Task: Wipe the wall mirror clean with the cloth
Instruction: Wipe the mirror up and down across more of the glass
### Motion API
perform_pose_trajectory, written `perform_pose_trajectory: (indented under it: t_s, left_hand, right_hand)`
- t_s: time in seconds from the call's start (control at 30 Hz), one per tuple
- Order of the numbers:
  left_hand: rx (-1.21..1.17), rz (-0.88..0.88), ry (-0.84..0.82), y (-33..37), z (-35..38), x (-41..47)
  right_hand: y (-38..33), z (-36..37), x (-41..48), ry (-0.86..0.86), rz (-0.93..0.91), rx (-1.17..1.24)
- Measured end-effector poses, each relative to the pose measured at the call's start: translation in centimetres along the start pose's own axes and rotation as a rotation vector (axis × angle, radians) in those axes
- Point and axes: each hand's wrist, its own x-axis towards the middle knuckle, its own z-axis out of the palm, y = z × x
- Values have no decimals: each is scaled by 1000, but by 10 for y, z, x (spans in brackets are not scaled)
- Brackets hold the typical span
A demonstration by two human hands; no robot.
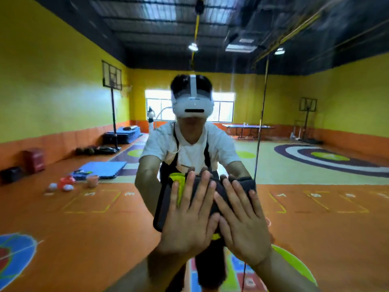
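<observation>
Left hand (189, 213) and right hand (242, 224) lie side by side, fingers straight and spread, gripping nothing, both pressing the dark cloth (220, 191) flat against the wall mirror (84, 144) at centre. They hide most of the cloth; a lime-green patch shows at its upper left. The mirror's edges are out of view, and a vertical seam runs right of the hands.
</observation>
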Motion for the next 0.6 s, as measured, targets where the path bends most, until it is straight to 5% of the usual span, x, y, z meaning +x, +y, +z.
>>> perform_pose_trajectory:
  t_s: [0.6]
  left_hand:
    - [63,-75,200,-99,-119,340]
  right_hand:
    - [114,-118,338,296,-9,-164]
